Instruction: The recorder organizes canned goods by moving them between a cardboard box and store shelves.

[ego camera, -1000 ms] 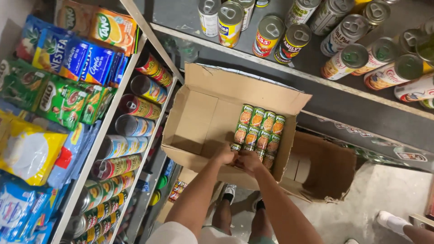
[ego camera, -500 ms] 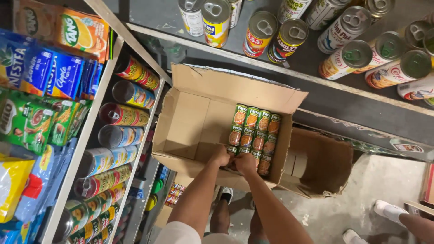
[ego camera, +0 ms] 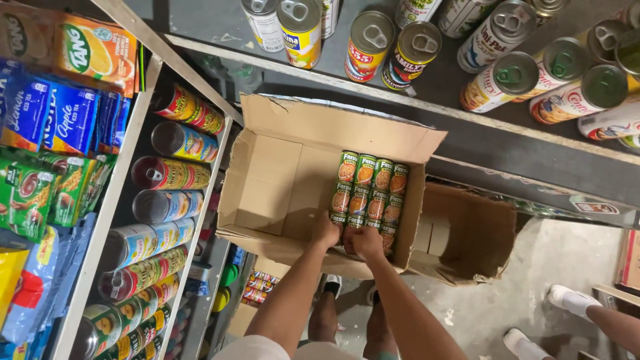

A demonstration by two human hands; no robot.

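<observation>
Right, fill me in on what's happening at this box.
A person stands over an open cardboard box between stocked shelves. Both hands are inside it: the left hand and right hand rest on the near end of a block of green-labelled cans packed in rows against the box's right wall. The left half of the box is bare cardboard. A second, empty-looking cardboard box sits beside it on the floor. Another person's white shoes show at the lower right.

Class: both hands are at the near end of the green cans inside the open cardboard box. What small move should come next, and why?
Probably close the left hand and right hand around the nearest green labelled cans and lift them, since both hands already touch that end and the open brown cardboard box leaves room.
</observation>
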